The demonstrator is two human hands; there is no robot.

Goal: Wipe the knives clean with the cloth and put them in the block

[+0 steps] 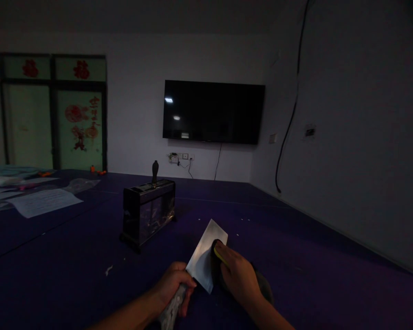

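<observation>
Cleaver: the cleaver [202, 263] was at the lower centre of the frame, tilted, its pale blade pointing up and its grey handle [173, 308] running down to the bottom edge.
Left hand: the left hand [175, 280] was wrapped round the handle close to the blade, fingers curled, thumb reaching towards the blade's lower corner.
Right hand: the right hand [239, 274] gripped a dark block [214, 266] with a yellow strip [221, 257], fingers bent and close together over it; the block overlapped the blade's right part.
Rack: left of the cleaver, a dark rack [147, 213] stood on the purple surface [296, 247], a black knob [155, 170] upright on its top.
Papers: printed papers [46, 201] lay at the left edge.
Wall: a black TV [213, 112] hung at upper centre; a cable [290, 119] trailed down at upper right.
Door: red decorations [76, 113] marked the door [29, 123], upper left.
</observation>
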